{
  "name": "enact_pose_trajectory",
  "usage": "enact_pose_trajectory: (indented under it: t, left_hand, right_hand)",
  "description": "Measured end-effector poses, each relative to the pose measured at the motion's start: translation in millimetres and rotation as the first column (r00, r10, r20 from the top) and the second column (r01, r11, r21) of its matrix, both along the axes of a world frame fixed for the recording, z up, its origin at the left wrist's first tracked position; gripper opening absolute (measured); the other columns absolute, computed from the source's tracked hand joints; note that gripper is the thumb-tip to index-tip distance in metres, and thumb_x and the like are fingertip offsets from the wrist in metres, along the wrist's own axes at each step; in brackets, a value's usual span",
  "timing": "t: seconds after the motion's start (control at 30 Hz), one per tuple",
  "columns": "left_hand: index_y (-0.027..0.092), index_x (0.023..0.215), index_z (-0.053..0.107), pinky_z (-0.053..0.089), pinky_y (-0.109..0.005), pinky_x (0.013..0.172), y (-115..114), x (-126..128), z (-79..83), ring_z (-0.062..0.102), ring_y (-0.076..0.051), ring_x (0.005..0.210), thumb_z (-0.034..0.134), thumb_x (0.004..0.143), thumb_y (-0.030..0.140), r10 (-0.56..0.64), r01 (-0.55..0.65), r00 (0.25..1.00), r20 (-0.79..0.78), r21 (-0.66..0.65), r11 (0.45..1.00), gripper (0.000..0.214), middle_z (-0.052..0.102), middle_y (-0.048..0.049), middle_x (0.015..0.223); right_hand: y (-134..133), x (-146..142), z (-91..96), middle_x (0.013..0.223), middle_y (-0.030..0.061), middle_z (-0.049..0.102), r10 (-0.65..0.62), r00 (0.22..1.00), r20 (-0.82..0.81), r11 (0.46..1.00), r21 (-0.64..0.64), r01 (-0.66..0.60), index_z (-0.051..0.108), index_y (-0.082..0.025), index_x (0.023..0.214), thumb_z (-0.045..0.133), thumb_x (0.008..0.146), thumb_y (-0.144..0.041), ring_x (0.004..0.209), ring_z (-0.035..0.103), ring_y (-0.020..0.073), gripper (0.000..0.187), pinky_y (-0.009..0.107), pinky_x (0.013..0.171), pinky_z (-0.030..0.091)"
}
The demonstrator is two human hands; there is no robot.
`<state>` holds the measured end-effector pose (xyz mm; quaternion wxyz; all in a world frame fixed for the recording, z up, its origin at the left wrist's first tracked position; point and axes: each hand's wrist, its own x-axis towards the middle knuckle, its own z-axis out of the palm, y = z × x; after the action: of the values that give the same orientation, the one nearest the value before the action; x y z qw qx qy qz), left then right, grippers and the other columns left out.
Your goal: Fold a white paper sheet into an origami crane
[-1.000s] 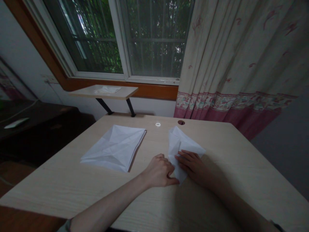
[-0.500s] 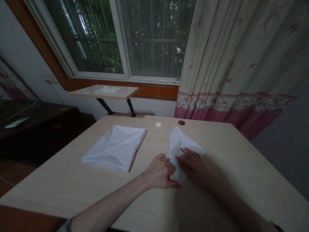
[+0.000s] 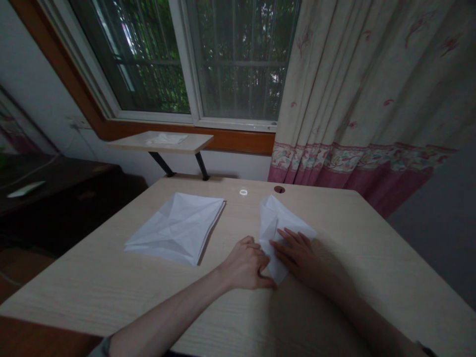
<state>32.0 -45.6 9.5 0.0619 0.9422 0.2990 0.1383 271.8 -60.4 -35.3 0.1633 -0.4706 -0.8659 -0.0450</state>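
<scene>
Pale desk (image 3: pixel 334 317). Right hand (image 3: pixel 297 255) flat, fingers spread, pinning half-folded paper (image 3: pixel 277 218); left hand (image 3: pixel 245 265) curled, pinching its near edge. Creased sheet (image 3: pixel 176 225) lies left, untouched.

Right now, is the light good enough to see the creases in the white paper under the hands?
Head view: dim, window-lit only; the folded white paper shows faint creases, the right hand lies in shadow, the left hand is lighter, edges bend from lens distortion.
</scene>
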Motion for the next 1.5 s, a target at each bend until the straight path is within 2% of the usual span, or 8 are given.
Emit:
enact_pose_trajectory:
  t: [0.3, 0.53, 0.77, 0.93, 1.1, 1.2, 1.37, 1.5]
  left_hand:
    - [0.02, 0.064, 0.059, 0.039, -0.034, 0.077, 1.2, -2.7, -1.2, 0.062, -0.019, 0.073, 0.072, 0.075, 0.069, -0.021, 0.021, 1.0, 0.0, 0.048, 0.999, 0.052, 0.063, -0.0002, 0.065]
    - [0.021, 0.105, 0.067, 0.047, -0.031, 0.087, 13.1, -13.0, -1.2, 0.064, -0.02, 0.098, 0.051, 0.101, 0.033, -0.014, 0.013, 0.986, 0.168, 0.009, 1.0, 0.021, 0.07, -0.0052, 0.103]
    - [0.02, 0.114, 0.067, 0.05, -0.029, 0.096, 17.7, -14.6, -6.4, 0.066, -0.019, 0.105, 0.049, 0.098, 0.018, -0.036, 0.05, 0.982, 0.187, -0.071, 0.996, 0.024, 0.07, -0.0043, 0.112]
    - [0.02, 0.114, 0.068, 0.051, -0.028, 0.095, 17.8, -13.9, -5.5, 0.067, -0.018, 0.104, 0.047, 0.099, 0.016, -0.034, 0.049, 0.984, 0.177, -0.079, 0.996, 0.026, 0.07, -0.0041, 0.112]
    - [0.02, 0.113, 0.067, 0.051, -0.029, 0.094, 18.4, -13.9, -5.4, 0.066, -0.018, 0.104, 0.047, 0.098, 0.015, -0.042, 0.06, 0.977, 0.208, -0.08, 0.995, 0.026, 0.07, -0.0038, 0.11]
    - [0.02, 0.112, 0.067, 0.051, -0.03, 0.093, 17.5, -14.8, -4.2, 0.063, -0.019, 0.106, 0.048, 0.096, 0.014, -0.065, 0.079, 0.964, 0.258, -0.043, 0.996, 0.026, 0.069, -0.0048, 0.11]
    - [0.019, 0.111, 0.067, 0.05, -0.035, 0.093, 13.6, -15.8, 1.1, 0.061, -0.022, 0.107, 0.054, 0.09, 0.018, -0.121, 0.097, 0.937, 0.327, 0.087, 0.991, 0.025, 0.067, -0.0079, 0.115]
    - [0.02, 0.111, 0.067, 0.047, -0.038, 0.101, 11.7, -15.2, 5.2, 0.06, -0.023, 0.118, 0.055, 0.09, 0.022, -0.173, 0.122, 0.929, 0.328, 0.168, 0.978, 0.024, 0.067, -0.0081, 0.123]
  right_hand:
    - [0.5, 1.2, -1.0, 0.149, 0.0079, 0.052, 0.007, 1.0, 0.011, 1.0, -0.007, -0.007, 0.057, -0.038, 0.139, 0.05, 0.101, -0.029, 0.14, 0.045, 0.0325, 0.04, 0.061, 0.109, 0.041]
    - [1.9, 1.7, -6.5, 0.151, 0.0051, 0.05, 0.012, 0.999, -0.04, 0.999, 0.048, -0.01, 0.058, -0.04, 0.137, 0.05, 0.101, -0.029, 0.14, 0.044, 0.0304, 0.038, 0.059, 0.11, 0.041]
    - [4.0, 4.3, -3.2, 0.149, 0.0054, 0.053, 0.064, 0.996, -0.07, 0.998, 0.018, -0.062, 0.062, -0.037, 0.133, 0.048, 0.102, -0.03, 0.139, 0.046, 0.0294, 0.034, 0.061, 0.11, 0.04]
    - [3.8, 5.4, 5.9, 0.14, 0.0048, 0.062, 0.1, 0.983, -0.157, 0.995, 0.03, -0.097, 0.065, -0.031, 0.128, 0.042, 0.103, -0.026, 0.131, 0.055, 0.0231, 0.034, 0.054, 0.114, 0.039]
    - [4.3, 3.9, 5.6, 0.129, 0.0073, 0.068, 0.069, 0.97, -0.233, 0.997, 0.04, -0.062, 0.066, -0.026, 0.124, 0.046, 0.101, -0.023, 0.121, 0.062, 0.0238, 0.031, 0.05, 0.108, 0.048]
    - [5.3, 3.9, 2.9, 0.131, 0.0101, 0.067, 0.057, 0.961, -0.272, 0.998, 0.055, -0.044, 0.062, -0.023, 0.131, 0.049, 0.099, -0.022, 0.122, 0.062, 0.0248, 0.035, 0.048, 0.104, 0.052]
    - [6.9, 5.0, -0.9, 0.14, 0.0094, 0.061, 0.075, 0.974, -0.212, 0.997, 0.049, -0.066, 0.058, -0.024, 0.136, 0.047, 0.099, -0.02, 0.13, 0.056, 0.0256, 0.039, 0.052, 0.11, 0.046]
    - [8.2, 5.7, -5.8, 0.141, 0.0091, 0.06, 0.082, 0.977, -0.198, 0.996, 0.043, -0.075, 0.055, -0.026, 0.14, 0.044, 0.099, -0.019, 0.132, 0.055, 0.0253, 0.042, 0.055, 0.11, 0.044]
